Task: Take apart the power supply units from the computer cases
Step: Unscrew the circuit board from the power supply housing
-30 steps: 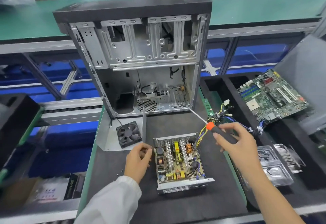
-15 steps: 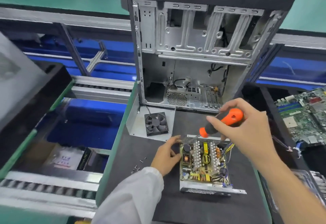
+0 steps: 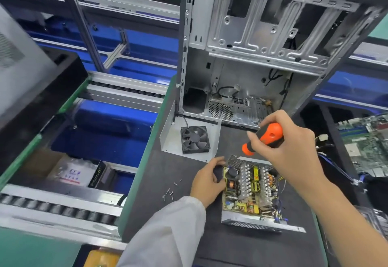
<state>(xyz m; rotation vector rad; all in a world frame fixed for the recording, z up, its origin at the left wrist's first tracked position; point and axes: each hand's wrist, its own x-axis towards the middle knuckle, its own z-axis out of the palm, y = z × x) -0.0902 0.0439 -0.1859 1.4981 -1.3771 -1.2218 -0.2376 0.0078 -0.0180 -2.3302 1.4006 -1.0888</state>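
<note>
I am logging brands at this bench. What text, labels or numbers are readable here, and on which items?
"PRIME": on the black box below the left conveyor; blurred, so uncertain.
White packet beside it: blue and red print, too blurred to read.
Power supply board and motherboard: markings too small to read.

right hand (image 3: 287, 151) gripping screwdriver (image 3: 263, 138), left hand (image 3: 206, 180) steadying power supply (image 3: 249, 193)
</note>
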